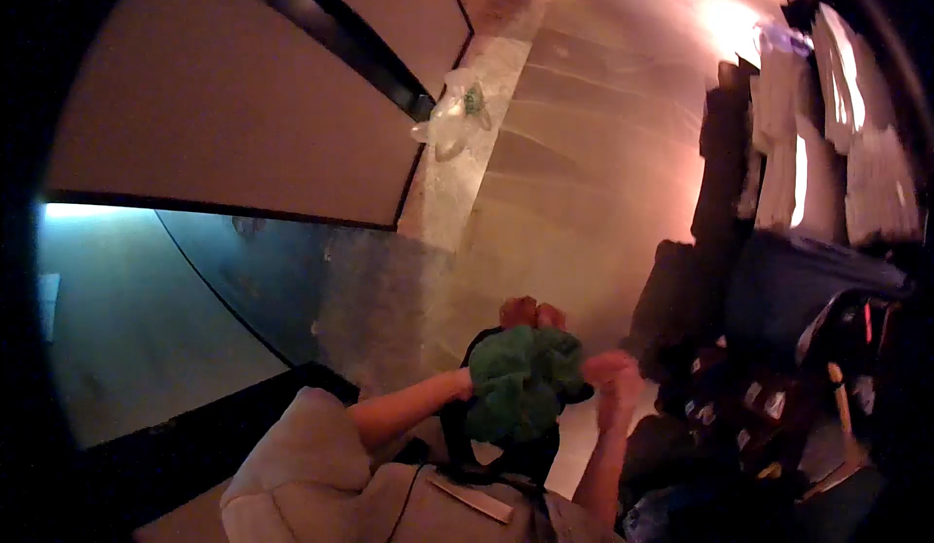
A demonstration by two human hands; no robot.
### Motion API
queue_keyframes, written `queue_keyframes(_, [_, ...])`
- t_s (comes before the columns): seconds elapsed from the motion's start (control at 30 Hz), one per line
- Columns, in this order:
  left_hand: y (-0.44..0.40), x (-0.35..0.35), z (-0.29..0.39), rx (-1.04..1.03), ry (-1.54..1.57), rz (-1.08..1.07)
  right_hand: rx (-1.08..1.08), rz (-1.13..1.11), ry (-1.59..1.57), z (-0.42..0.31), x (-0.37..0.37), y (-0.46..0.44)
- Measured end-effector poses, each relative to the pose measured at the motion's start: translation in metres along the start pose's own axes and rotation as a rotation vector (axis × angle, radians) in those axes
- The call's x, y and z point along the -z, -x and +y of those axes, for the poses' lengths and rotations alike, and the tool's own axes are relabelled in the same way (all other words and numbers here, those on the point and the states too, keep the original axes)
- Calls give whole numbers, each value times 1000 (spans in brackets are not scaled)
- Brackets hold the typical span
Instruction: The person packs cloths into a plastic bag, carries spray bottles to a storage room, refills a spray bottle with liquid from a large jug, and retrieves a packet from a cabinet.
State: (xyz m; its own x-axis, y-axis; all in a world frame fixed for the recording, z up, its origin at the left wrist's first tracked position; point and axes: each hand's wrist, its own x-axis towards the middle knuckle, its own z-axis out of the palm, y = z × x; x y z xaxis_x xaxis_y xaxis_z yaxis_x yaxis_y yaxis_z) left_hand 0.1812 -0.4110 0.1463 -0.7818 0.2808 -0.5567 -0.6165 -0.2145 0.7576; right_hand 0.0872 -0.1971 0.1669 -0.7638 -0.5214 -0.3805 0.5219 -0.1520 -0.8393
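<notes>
A bunched green cloth (520, 378) is in front of my body, low in the middle of the head view. My left hand (464, 383) reaches into it from the left; its fingers are hidden in the folds, and it appears to hold the cloth. At the cloth's right edge is my right hand (613, 376), its fingers curled and closed. Blur and dim light hide what it grips, if anything. Just beyond the cloth show two small reddish shapes (532, 311); I cannot tell what they are.
Folded light cloths (778, 154) stand in stacks on the right, with dark cloth piles (720, 163) beside them. A dark jumble of items (759, 407) lies below. Clear crumpled plastic (453, 125) rests on the floor by a large panel (243, 95) on the left.
</notes>
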Motion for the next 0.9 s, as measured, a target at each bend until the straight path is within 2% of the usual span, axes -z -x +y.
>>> queue_keyframes(0.03, [3, 5, 11, -30, 4, -9, 12, 188, -198, -3, 7, -16])
queue_keyframes(0.1, [8, 14, 33, -86, -12, -23, -82, 266, -350, -9, -5, -41])
queue_keyframes(0.3, [-6, 44, 97, -238, -219, 51, -245, 152, -385, -17, -48, -64])
queue_keyframes(0.43, [-22, 41, 126, -357, -430, 348, -275, 75, -382, -25, -57, -98])
queue_keyframes(0.53, [-21, 33, 143, -412, -459, 516, -316, 46, -370, -21, -66, -118])
queue_keyframes(0.67, [-29, 61, 170, -500, -574, 618, -424, 63, -339, -10, -81, -137])
queue_keyframes(0.7, [-24, 75, 184, -348, -605, 476, -443, 74, -332, -5, -86, -143])
queue_keyframes(0.77, [-19, 136, 229, -91, -438, 44, -492, 95, -309, 7, -100, -165])
queue_keyframes(0.83, [-36, 235, 236, -333, -415, 131, -534, 130, -311, 22, -120, -198])
queue_keyframes(0.87, [-37, 287, 255, 65, 81, 4, -543, 140, -307, 32, -132, -222])
queue_keyframes(0.9, [-50, 338, 252, 89, 139, 281, -551, 152, -314, 43, -143, -247])
